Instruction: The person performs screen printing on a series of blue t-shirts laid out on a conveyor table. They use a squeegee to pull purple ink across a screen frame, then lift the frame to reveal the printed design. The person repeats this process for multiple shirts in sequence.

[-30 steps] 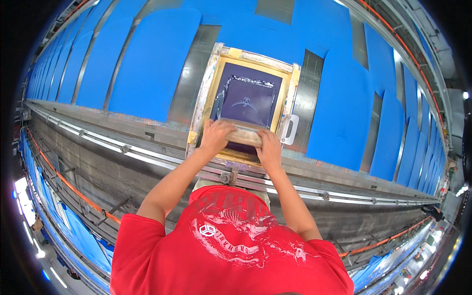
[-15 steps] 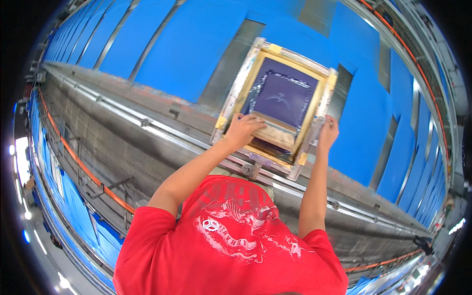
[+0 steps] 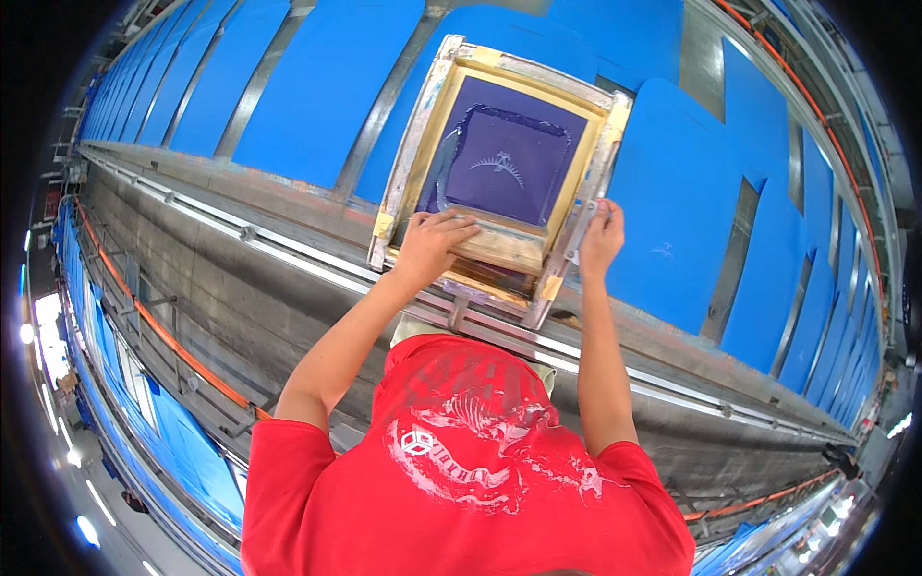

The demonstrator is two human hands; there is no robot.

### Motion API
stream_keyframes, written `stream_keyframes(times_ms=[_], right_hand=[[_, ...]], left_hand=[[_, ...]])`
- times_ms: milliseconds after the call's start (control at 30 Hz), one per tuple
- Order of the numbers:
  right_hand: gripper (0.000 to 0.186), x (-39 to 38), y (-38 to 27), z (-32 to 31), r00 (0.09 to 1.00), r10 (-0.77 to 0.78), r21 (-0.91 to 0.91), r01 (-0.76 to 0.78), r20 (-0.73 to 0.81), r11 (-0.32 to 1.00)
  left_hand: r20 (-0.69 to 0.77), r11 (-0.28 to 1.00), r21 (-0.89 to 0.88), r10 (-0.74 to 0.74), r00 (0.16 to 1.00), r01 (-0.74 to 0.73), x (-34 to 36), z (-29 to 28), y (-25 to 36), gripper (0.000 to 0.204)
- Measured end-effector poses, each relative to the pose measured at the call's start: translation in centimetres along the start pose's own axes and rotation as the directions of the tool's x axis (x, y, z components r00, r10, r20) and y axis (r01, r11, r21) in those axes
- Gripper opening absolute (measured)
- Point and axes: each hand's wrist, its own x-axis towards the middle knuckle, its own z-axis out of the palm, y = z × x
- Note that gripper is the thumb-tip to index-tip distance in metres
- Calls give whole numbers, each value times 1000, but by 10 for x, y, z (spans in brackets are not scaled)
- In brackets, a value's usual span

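A screen-printing frame [image 3: 413, 144] with worn, pale wooden edges and yellow tape lies tilted across blue fabric pieces on a long table. Dark purple ink surrounds a pale, spiny curved design [image 3: 497, 170] on its mesh. My left hand [image 3: 437, 246] is closed over the left end of a wooden squeegee [image 3: 504, 245], which rests across the near end of the mesh. At the frame's right side, my right hand [image 3: 602, 235] grips the edge beside a small metal bracket [image 3: 580, 230]. Fingers hide part of each grip.
Blue fabric pieces [image 3: 307, 77] run along the table in both directions, with grey strips between them. A small pale print [image 3: 663, 251] marks the piece right of the frame. Metal rails [image 3: 317, 261] follow the near edge, and an orange hose [image 3: 163, 331] runs at left.
The frame has moved left along the table with both hands still on it and the squeegee. A pale print now shows on the fabric to its right.
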Motion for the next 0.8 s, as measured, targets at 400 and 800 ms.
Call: stream_keyframes(times_ms=[400,800], right_hand=[[24,-19,-13,61,998,56,-167,-57,-12,984],[54,60,-141,89,688,-124,-286,449,715,847]], left_hand=[[53,987,143,73,996,-80,-73,-23,-61,54],[180,999,-32,-18,983,24,177,-50,-125,35]])
